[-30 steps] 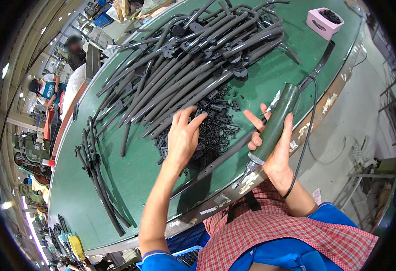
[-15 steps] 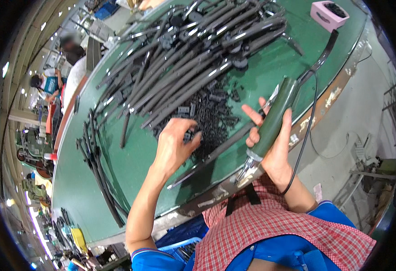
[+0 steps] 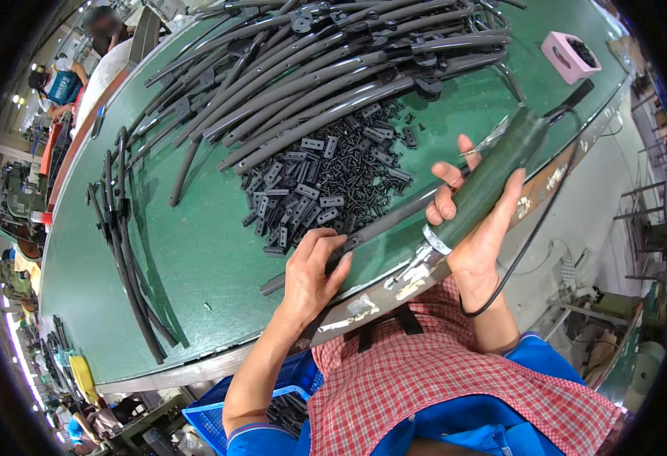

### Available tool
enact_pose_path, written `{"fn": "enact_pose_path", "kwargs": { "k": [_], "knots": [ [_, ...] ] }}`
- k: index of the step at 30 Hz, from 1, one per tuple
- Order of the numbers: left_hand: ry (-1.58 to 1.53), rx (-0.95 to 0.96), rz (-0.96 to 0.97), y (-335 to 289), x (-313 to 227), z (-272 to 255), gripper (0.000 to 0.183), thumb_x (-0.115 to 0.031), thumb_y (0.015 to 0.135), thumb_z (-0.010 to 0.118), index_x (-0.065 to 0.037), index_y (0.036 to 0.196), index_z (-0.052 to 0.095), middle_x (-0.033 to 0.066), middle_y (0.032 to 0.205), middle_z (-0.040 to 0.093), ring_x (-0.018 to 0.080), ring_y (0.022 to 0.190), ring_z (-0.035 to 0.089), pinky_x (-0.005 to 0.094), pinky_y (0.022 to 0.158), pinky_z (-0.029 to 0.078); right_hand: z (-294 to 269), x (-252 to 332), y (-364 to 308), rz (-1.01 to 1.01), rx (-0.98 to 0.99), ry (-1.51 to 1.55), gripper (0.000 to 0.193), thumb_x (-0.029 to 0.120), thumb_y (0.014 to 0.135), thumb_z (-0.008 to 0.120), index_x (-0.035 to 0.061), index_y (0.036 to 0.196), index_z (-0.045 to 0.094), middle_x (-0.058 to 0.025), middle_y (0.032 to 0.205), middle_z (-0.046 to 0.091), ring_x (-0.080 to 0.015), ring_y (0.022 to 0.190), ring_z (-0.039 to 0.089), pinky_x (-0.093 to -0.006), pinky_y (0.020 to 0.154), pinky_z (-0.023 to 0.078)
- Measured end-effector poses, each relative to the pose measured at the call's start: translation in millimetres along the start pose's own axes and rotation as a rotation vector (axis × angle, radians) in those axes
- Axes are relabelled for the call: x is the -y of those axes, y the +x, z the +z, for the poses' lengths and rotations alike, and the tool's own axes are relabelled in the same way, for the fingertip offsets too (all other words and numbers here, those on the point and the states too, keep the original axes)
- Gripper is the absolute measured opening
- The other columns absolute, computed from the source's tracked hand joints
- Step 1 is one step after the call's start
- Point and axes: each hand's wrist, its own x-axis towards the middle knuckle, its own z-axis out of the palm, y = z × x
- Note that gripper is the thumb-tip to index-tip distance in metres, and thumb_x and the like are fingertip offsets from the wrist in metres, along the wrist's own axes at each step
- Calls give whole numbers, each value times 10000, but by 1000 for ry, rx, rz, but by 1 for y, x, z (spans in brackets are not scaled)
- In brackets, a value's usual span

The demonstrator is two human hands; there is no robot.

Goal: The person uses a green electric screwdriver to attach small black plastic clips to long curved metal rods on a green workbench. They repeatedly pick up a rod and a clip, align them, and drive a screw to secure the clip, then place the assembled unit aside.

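My right hand (image 3: 479, 235) holds a green electric screwdriver (image 3: 493, 176) along the palm, its bit end toward the table's near edge. Its thumb lies along one side, and the fingers are partly curled on the other. A dark grey tube (image 3: 394, 222) lies under it near the edge. My left hand (image 3: 310, 275) is closed at this tube, fingertips and thumb around it near its left end. Whether a small part is pinched there too is hidden. Just beyond lie a heap of black rectangular blocks (image 3: 297, 199) and a pile of small dark screws (image 3: 352, 169).
Many bent grey tubes with black fittings (image 3: 310, 80) are stacked across the far side of the green table (image 3: 219, 281). Several thin tubes (image 3: 129, 258) lie at left. A pink box (image 3: 565, 61) stands far right. The screwdriver's black cord (image 3: 535, 243) hangs beside my right arm. A blue basket (image 3: 210, 414) sits below.
My left hand has moved from over the small parts to the tube near the table edge. My right hand still holds the screwdriver. The view has shifted slightly.
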Motion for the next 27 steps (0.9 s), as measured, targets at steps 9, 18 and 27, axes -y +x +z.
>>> {"fn": "enact_pose_path", "kwargs": {
  "k": [9,18,27],
  "knots": [
    [-10,-28,72,0,7,1,231,-75,769,685,-17,970,587,131,963,578,313,856,597,384,727,507,66,-31,1,-272,560,-418,1025,776,698,573,29,1365,353,-101,678,555,-209,575,564,-345,541,487],
    [-73,-47,9,-4,7,-5,206,-83,765,680,-10,941,603,121,980,591,308,889,594,389,756,506,71,-43,-5,-52,746,-612,715,538,805,660,-2,1230,462,-151,714,585,-245,658,577,-362,641,480],
    [-57,-80,106,-4,14,2,248,-70,765,710,-13,976,593,148,972,596,317,865,607,390,754,509,54,-55,36,1,627,-102,922,809,790,368,30,1278,446,-26,588,479,-134,472,477,-300,464,440]
  ]
}}
